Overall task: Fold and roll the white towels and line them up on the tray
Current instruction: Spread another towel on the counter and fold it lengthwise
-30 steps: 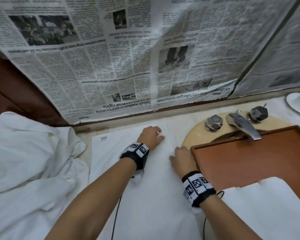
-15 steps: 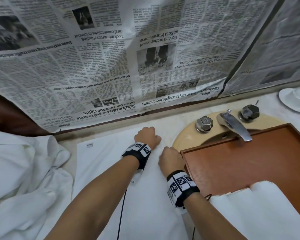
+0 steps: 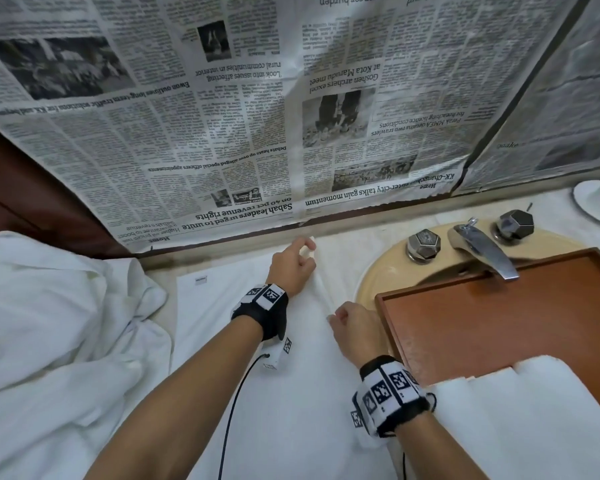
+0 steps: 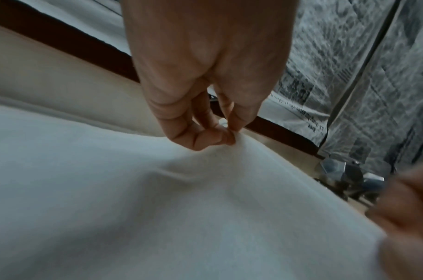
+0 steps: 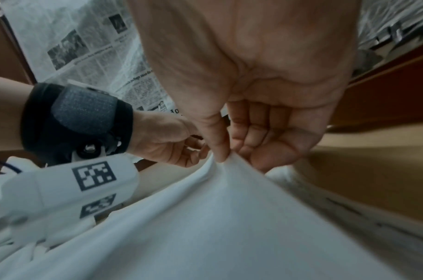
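White cotton towel (image 3: 257, 393) flat on counter; left hand (image 3: 291, 268) and right hand (image 3: 357, 327) each pinch its right edge, beside brown wooden tray (image 3: 499, 323).

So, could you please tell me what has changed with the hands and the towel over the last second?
Both hands have lifted the flat towel by its right edge: the left hand pinches the far corner, the right hand the edge nearer the person, and a raised ridge now runs between them. A second ago they lay on it. The tray, its folded towel and the crumpled pile stayed.
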Demonstrator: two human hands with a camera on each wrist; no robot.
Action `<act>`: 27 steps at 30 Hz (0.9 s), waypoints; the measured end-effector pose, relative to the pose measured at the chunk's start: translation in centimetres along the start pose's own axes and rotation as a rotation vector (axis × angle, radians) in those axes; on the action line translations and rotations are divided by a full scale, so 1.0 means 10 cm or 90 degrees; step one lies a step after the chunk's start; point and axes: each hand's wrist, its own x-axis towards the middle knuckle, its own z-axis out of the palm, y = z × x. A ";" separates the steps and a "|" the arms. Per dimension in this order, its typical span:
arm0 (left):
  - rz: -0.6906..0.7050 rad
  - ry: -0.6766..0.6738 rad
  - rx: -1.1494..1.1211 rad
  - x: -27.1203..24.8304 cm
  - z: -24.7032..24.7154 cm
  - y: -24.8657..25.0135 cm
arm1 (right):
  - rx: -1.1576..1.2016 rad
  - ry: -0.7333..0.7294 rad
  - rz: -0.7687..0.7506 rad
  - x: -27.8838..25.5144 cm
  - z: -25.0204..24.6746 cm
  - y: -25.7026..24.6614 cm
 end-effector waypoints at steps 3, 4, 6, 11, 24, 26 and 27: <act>-0.001 0.031 -0.040 -0.14 -0.15 0.00 | 0.015 0.009 -0.035 -0.21 0.02 0.04; -0.005 0.045 -0.051 -0.19 -0.19 0.00 | 0.028 0.017 -0.051 -0.26 0.03 0.03; -0.024 0.077 -0.072 -0.31 -0.30 -0.02 | 0.059 0.027 -0.091 -0.37 0.03 -0.05; -0.074 0.145 -0.121 -0.53 -0.69 -0.15 | 0.135 0.046 -0.181 -0.68 0.05 -0.47; -0.198 0.161 0.091 -0.64 -1.75 -1.41 | -0.062 -0.096 -0.270 -0.83 1.28 -1.70; -0.214 0.135 0.117 -0.64 -1.71 -1.59 | -0.085 -0.125 -0.253 -0.80 1.47 -1.70; -0.213 0.126 0.127 -0.64 -1.68 -1.65 | -0.094 -0.140 -0.249 -0.79 1.54 -1.68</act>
